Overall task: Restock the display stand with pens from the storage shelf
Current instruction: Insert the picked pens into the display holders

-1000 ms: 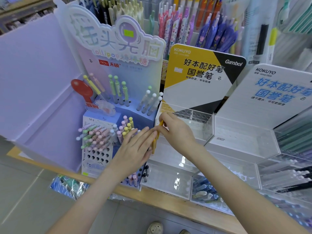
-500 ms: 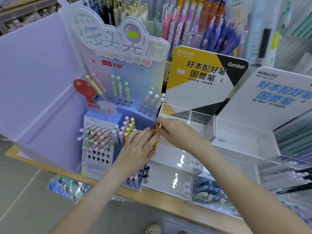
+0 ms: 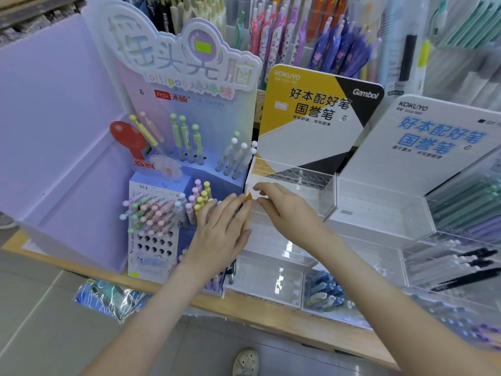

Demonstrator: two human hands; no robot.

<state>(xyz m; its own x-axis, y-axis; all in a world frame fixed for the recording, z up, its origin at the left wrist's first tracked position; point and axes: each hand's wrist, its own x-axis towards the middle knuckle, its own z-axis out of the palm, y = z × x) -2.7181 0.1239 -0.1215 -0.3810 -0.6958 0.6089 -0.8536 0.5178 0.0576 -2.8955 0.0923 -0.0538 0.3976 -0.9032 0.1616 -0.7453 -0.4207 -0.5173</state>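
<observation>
Head view: at the front-left corner of the clear Kokuyo stand (image 3: 322, 196), the right hand (image 3: 287, 213) pinches the top of a yellow pen (image 3: 248, 198), while the left hand (image 3: 222, 234) lies flat-fingered against its barrel. Best play from here, by the look of it: square the tip over a hole, upright, then press down gently.

Pen (image 3: 247, 211): yellow, slim, near upright, mostly hidden; sits at the left edge of the stand, by its middle tier.
Stand (image 3: 326, 198): clear acrylic, stepped tiers, row of round holes along the top tier, yellow-black-white header card upright behind.
</observation>
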